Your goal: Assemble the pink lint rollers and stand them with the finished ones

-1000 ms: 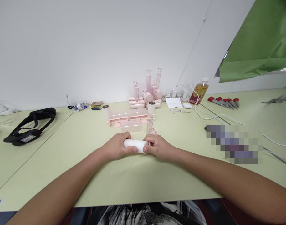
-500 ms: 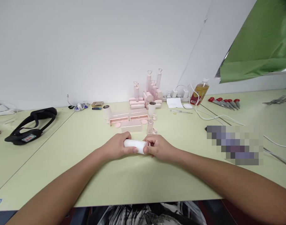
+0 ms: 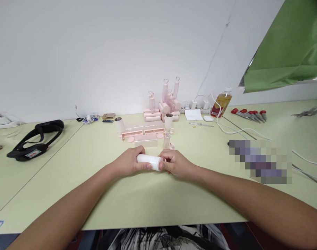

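Observation:
A white paper roll [image 3: 150, 160] lies sideways just above the pale green table [image 3: 148, 201], held between both hands. My left hand [image 3: 128, 161] is wrapped round its left end. My right hand [image 3: 174, 163] pinches its right end, fingers closed. Just behind the hands stand a small clear tube [image 3: 166, 140] and flat pink trays [image 3: 143, 133] with pink discs beside them.
Pink handles and rollers [image 3: 165, 102] are stacked at the back by the wall. A yellow liquid bottle [image 3: 221, 102], red-handled screwdrivers [image 3: 248, 114] and white cables [image 3: 236, 130] lie to the right. A black strap headset [image 3: 35, 139] rests at the left. A green sheet [image 3: 288, 45] hangs top right.

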A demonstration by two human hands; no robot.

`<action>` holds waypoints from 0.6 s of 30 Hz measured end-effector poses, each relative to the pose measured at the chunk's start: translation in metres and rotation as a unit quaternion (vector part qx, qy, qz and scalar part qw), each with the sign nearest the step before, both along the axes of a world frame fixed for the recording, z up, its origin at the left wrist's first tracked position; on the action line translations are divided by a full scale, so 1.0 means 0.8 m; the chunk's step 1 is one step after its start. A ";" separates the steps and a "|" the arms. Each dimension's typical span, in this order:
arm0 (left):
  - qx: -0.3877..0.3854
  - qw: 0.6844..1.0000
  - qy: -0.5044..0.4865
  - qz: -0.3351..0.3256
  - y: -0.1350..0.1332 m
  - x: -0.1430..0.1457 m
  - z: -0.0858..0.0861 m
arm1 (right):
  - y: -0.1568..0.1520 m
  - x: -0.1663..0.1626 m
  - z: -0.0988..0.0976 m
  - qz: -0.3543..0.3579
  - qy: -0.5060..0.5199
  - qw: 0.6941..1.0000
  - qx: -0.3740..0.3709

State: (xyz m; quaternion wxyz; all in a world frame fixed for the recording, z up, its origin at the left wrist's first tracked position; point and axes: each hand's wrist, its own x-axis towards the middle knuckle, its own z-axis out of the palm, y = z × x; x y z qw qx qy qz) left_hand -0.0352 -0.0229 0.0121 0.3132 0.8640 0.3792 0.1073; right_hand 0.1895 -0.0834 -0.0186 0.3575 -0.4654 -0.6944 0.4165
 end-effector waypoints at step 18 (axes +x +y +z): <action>0.063 0.998 0.017 -0.012 -0.009 0.004 0.002 | -0.003 -0.004 0.005 0.005 -0.031 0.999 0.025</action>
